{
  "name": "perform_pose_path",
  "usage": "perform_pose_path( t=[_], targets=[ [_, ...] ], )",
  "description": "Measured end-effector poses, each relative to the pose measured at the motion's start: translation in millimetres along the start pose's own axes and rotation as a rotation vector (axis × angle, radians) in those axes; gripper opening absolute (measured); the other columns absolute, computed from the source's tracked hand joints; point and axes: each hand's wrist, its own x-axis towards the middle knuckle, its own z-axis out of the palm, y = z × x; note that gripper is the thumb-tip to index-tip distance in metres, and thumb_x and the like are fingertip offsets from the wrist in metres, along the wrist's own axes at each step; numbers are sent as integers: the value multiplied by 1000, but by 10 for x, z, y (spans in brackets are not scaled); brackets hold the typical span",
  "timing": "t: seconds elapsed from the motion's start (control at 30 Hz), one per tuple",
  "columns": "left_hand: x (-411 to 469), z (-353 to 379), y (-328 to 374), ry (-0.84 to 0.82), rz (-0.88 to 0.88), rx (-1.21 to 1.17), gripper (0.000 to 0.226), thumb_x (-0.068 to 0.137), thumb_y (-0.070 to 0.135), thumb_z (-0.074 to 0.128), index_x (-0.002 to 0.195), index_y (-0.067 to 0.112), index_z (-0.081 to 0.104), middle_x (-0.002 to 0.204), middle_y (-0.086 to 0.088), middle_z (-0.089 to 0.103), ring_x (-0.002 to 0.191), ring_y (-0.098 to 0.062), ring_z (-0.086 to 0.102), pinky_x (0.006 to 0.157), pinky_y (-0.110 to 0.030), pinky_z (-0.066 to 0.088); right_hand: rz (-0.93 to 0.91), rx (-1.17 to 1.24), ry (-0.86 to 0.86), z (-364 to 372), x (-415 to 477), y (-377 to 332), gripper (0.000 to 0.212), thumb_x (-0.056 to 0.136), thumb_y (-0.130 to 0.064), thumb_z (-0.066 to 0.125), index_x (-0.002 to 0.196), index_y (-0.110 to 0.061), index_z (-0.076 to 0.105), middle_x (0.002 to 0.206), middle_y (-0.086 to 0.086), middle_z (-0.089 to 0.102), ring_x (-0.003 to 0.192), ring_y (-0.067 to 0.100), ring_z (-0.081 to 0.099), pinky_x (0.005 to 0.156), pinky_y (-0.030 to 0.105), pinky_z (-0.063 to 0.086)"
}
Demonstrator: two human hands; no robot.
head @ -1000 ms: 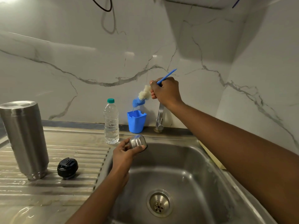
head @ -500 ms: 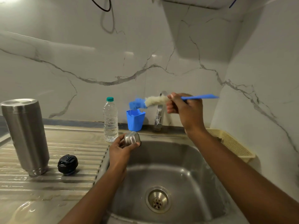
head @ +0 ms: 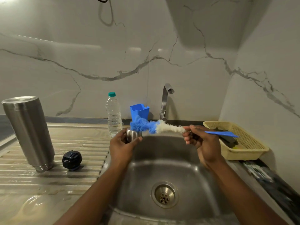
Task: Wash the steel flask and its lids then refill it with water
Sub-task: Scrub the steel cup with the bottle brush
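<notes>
The steel flask [head: 29, 132] stands upside down on the left of the ribbed drainboard. Beside it on the drainboard lies a black inner lid [head: 72, 160]. Over the sink's back left corner, my left hand [head: 121, 146] grips the small steel cup lid [head: 132, 135]. My right hand [head: 202, 143] holds a blue and white bottle brush [head: 155, 126] by its blue handle, level, with the blue bristle tip touching the top of the cup lid.
A steel sink [head: 162, 168] with a drain lies below my hands, the tap [head: 165, 101] behind it. A plastic water bottle [head: 113, 114] and a blue holder [head: 139, 112] stand at the back wall. A yellow basket [head: 243, 150] sits on the right counter.
My right hand carried the brush from the blue holder down and toward me, turning it level until its tip reached the cup lid. My left hand stayed about where it was.
</notes>
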Motion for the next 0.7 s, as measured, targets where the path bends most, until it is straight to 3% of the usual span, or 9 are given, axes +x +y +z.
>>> perform_pose_path(
  t=[0.1,0.2,0.33,0.47,0.6,0.7],
  targets=[
    [-23,-10,18,-33,39,68,60,77,9,91,118,40,61,90,24,69,82,18,68,69,-9,56,25,11,-8,-13,-41,59,25,104,-9,54,104,4,75,81,18,72,69,21,67,61,25,57],
    [-38,16,-17,-30,58,114,47,75,11,93,104,38,69,87,18,77,88,-1,75,76,-23,63,50,29,-23,20,-59,95,24,102,-7,55,102,6,75,80,18,71,68,21,67,61,25,57],
    [-35,-10,-14,-64,47,109,57,77,15,93,121,37,66,93,23,76,89,11,71,72,-11,58,34,46,20,-79,-44,64,24,102,-7,54,100,4,75,79,17,71,67,21,66,61,25,56],
    [-84,49,3,-96,29,127,47,75,21,94,103,46,65,88,32,74,90,12,71,76,-14,57,65,46,-21,-28,-78,142,25,103,-7,54,103,6,75,83,20,72,73,24,68,64,27,58],
    [-14,-11,-9,-35,-1,24,47,77,16,93,114,35,73,102,13,81,95,-6,77,80,-28,64,47,80,17,-103,-50,64,28,102,-5,53,93,-1,80,79,18,71,69,23,66,61,26,57],
    [-41,10,30,-75,18,44,49,78,12,92,118,32,71,95,21,79,90,-1,77,75,-20,62,47,94,20,-84,-75,102,26,102,-6,53,97,1,78,82,19,72,72,24,68,63,27,58]
  ],
)
